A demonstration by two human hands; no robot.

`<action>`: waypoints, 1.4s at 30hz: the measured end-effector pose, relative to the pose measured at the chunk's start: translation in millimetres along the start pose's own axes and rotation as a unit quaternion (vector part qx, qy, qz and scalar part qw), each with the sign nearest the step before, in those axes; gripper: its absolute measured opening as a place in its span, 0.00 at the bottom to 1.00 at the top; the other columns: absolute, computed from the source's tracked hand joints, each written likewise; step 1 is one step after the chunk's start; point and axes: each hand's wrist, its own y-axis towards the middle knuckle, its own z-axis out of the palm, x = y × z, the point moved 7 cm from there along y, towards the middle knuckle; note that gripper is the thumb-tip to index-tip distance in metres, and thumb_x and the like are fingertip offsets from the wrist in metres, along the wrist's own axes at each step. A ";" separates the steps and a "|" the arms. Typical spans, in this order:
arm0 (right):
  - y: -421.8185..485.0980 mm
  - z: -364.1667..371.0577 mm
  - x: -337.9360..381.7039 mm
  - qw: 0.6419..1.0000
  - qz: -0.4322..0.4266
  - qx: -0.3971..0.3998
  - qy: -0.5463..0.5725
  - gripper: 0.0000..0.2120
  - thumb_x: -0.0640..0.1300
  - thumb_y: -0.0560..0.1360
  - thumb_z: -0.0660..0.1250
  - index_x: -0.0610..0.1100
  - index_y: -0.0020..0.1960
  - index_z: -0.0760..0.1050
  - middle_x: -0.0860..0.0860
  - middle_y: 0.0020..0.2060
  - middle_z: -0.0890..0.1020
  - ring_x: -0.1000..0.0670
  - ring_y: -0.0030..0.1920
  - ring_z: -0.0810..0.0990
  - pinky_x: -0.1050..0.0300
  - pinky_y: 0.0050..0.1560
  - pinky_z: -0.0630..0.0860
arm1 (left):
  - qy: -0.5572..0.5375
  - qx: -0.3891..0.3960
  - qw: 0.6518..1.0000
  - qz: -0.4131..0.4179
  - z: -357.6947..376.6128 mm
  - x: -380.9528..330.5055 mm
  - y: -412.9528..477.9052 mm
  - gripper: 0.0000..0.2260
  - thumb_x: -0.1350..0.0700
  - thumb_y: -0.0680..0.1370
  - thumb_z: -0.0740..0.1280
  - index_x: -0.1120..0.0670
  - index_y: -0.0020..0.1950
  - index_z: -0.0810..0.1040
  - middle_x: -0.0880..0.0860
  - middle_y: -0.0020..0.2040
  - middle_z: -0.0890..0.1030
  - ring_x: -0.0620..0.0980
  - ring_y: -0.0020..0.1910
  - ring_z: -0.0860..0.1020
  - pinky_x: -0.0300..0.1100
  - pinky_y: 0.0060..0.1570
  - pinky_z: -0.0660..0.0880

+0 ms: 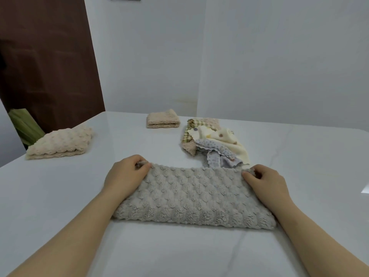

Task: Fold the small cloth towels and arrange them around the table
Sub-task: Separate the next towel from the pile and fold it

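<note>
Left hand: the left hand pinches the far left corner of the grey towel, fingers curled over the edge, wrist lying along the towel's left side.
Right hand: the right hand pinches the far right corner of the same towel, fingers curled round the edge.
Grey towel: bubble-textured, doubled over, its thick rounded fold toward the person and its far edge held at both corners; it lies flat on the white table, in the near middle.
Unfolded heap: just beyond the grey towel's far right corner lies a loose pile of small cloths: a cream one with coloured spots, a pale lilac dotted one, a green-checked one and a beige fluffy one, overlapping; how many in all I cannot tell.
Folded towels: a beige bubble-textured folded towel sits near the table's left edge; a smaller beige folded towel sits near the far edge, well apart from the first.
Containers: none to be seen; every cloth rests directly on the table.
</note>
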 end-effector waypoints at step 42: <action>-10.7 6.0 11.6 0.963 0.039 0.090 0.250 0.03 0.35 0.68 0.72 0.41 0.37 0.80 0.46 0.32 0.79 0.50 0.35 0.74 0.62 0.37 0.72 | -0.260 0.033 0.962 -0.079 -1.9 4.5 -1.5 0.06 0.57 0.73 0.70 0.56 0.37 0.77 0.53 0.35 0.77 0.51 0.36 0.73 0.42 0.39 0.69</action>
